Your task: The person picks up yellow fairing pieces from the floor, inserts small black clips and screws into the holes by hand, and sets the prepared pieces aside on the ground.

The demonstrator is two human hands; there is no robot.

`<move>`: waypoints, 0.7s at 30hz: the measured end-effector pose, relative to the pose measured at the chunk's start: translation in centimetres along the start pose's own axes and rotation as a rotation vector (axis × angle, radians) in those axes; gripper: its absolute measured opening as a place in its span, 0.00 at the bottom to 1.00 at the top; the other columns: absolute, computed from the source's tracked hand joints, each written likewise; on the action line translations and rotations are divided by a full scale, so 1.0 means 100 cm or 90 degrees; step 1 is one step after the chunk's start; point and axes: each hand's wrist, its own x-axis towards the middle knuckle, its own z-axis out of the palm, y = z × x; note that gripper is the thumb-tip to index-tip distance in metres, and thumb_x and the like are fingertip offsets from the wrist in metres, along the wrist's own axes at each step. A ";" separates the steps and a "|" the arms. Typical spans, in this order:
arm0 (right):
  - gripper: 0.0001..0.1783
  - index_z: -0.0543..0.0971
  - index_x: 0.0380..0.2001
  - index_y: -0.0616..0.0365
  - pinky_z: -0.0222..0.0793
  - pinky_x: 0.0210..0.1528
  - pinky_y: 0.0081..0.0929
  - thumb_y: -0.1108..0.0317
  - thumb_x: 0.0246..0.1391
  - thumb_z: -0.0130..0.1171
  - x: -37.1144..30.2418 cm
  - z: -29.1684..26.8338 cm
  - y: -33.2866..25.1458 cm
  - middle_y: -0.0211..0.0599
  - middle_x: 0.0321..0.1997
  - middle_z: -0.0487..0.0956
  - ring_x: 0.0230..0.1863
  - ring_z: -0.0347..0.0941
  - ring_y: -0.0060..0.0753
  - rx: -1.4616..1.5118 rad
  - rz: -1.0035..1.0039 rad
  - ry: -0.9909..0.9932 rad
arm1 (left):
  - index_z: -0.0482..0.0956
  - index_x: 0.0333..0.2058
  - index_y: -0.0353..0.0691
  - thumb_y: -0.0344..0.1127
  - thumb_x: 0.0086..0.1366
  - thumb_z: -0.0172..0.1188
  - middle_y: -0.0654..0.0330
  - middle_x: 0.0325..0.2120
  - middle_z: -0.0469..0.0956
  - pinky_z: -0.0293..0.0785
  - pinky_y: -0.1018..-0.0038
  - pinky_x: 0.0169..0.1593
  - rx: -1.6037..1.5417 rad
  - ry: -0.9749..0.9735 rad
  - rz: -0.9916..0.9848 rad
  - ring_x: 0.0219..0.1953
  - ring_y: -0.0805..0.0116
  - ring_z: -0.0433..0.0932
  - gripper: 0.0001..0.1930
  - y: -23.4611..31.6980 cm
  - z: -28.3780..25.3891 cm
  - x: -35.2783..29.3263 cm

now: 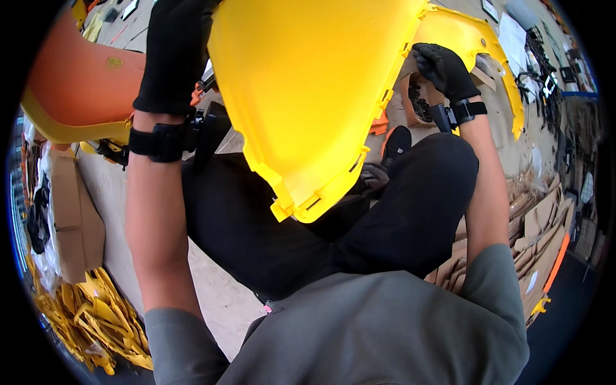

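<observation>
Head view, and the big yellow panel (314,83) fills the upper middle of the frame, its narrow end pointing down above the crossed legs! The gloved left hand (176,58) is up against its left edge, fingers lost at the top border, so I can't tell whether they grip. Over on the upper right, the gloved right hand (443,69) has its fingers curled in, tips just beside the panel's right edge; contact or a pinch, I can't call it.

Containers now: below that right hand sits an open cardboard box (435,95) with small dark pieces (419,101) inside. Middle left, a brown carton (72,218), contents impossible to make out.
</observation>
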 end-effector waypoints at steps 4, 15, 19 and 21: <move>0.14 0.76 0.45 0.67 0.70 0.34 0.14 0.68 0.61 0.51 0.004 0.001 -0.001 0.31 0.32 0.77 0.29 0.71 0.18 -0.226 -0.216 -0.085 | 0.74 0.43 0.35 0.27 0.63 0.55 0.59 0.36 0.80 0.76 0.77 0.39 -0.117 0.030 -0.078 0.34 0.72 0.80 0.10 0.002 0.009 0.004; 0.12 0.75 0.43 0.62 0.68 0.32 0.13 0.68 0.57 0.56 0.010 0.022 -0.129 0.27 0.30 0.76 0.29 0.70 0.15 -0.001 0.201 0.019 | 0.73 0.45 0.33 0.21 0.59 0.48 0.61 0.35 0.78 0.73 0.77 0.41 -0.032 0.136 -0.007 0.35 0.73 0.77 0.15 -0.008 0.010 0.005; 0.13 0.78 0.42 0.62 0.63 0.29 0.13 0.68 0.56 0.54 -0.027 0.054 -0.216 0.22 0.26 0.72 0.26 0.67 0.12 -0.115 0.103 -0.092 | 0.73 0.45 0.32 0.19 0.57 0.47 0.61 0.35 0.78 0.72 0.79 0.43 0.055 0.152 0.012 0.37 0.73 0.75 0.17 -0.010 0.014 0.006; 0.14 0.78 0.43 0.61 0.64 0.30 0.14 0.74 0.52 0.53 -0.054 0.077 -0.255 0.23 0.25 0.72 0.26 0.67 0.12 -0.118 0.193 -0.172 | 0.72 0.46 0.32 0.19 0.56 0.47 0.60 0.36 0.77 0.71 0.79 0.44 0.095 0.157 0.004 0.38 0.73 0.75 0.18 -0.012 0.010 0.005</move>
